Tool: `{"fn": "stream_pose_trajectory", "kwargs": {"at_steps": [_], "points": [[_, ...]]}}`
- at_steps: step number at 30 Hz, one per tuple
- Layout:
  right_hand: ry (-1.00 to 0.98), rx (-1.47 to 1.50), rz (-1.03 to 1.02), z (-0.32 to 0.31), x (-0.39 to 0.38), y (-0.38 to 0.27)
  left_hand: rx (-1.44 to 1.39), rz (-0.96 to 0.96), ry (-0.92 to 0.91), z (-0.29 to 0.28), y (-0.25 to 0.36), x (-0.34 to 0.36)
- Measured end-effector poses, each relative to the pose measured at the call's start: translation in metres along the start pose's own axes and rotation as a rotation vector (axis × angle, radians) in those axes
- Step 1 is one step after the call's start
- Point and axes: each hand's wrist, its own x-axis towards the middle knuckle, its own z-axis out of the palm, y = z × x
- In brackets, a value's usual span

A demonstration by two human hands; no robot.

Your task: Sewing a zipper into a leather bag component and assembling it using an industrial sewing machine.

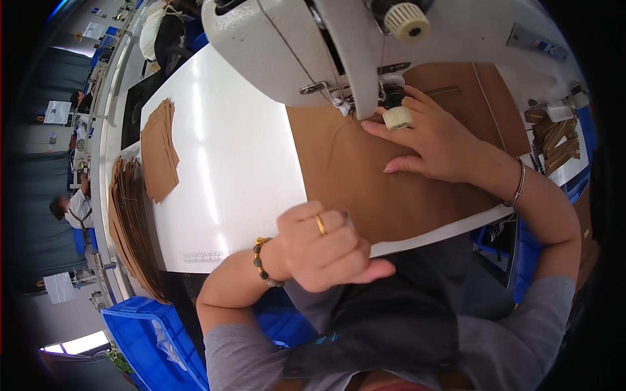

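Observation:
A large brown fabric panel (391, 195) lies on the white table under the head of a sewing machine (287, 52). My right hand (437, 140) rests on the panel with its fingers spread, the fingertips beside the needle area and a cream knob (398, 118). Loose thread curves over the fabric left of that hand. My left hand (323, 247) is closed in a fist above the panel's near left corner. A small greyish edge shows past its knuckles; what the fist holds is mostly hidden.
Brown cut pieces (160, 153) lie at the table's left, beside a thicker brown stack (127, 221) at its edge. Small brown strips (557, 140) are at the right. A blue crate (153, 339) stands lower left. Another person (78, 205) sits farther off.

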Motion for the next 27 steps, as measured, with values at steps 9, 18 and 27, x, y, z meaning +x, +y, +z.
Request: {"fn": "stream_pose_trajectory", "kwargs": {"at_steps": [9,18,27], "points": [[0.008,-0.085,0.02,-0.009,0.019,-0.018,0.384,-0.664,-0.246,0.024,-0.029,0.002],[-0.025,-0.127,0.046,-0.012,0.02,-0.023,0.353,-0.679,-0.252,0.025,-0.03,0.004],[0.055,-0.175,-0.008,-0.008,0.02,-0.021,0.34,-0.668,-0.244,0.026,-0.036,0.002]]}}
